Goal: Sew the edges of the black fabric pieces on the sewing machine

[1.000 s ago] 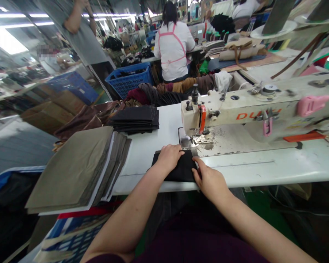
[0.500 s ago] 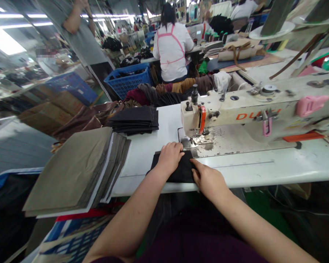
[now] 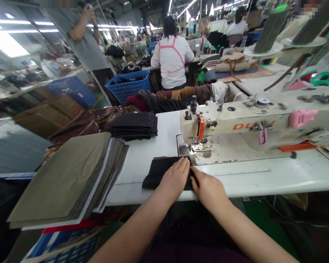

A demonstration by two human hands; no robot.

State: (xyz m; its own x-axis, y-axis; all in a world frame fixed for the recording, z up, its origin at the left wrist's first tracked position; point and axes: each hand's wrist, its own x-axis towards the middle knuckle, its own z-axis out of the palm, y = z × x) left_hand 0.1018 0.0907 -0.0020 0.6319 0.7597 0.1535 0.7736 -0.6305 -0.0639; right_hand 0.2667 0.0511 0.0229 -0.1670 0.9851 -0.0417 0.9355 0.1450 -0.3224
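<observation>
Left hand shifted to the right end of the black cloth

Left hand (image 3: 175,179): fingers pressed together, laid flat on the black cloth (image 3: 160,173). Right hand (image 3: 209,188): thumb and forefinger at the cloth's right edge; cannot tell whether they pinch it. Change over the last half second: left hand has moved rightward, now just beside the right; more cloth shows at left. Judged effect: control now concentrated at that edge. Cloth lies on the white table (image 3: 235,186), just in front of the sewing machine's (image 3: 221,122) needle area. Olive stack (image 3: 62,175) well left.
</observation>
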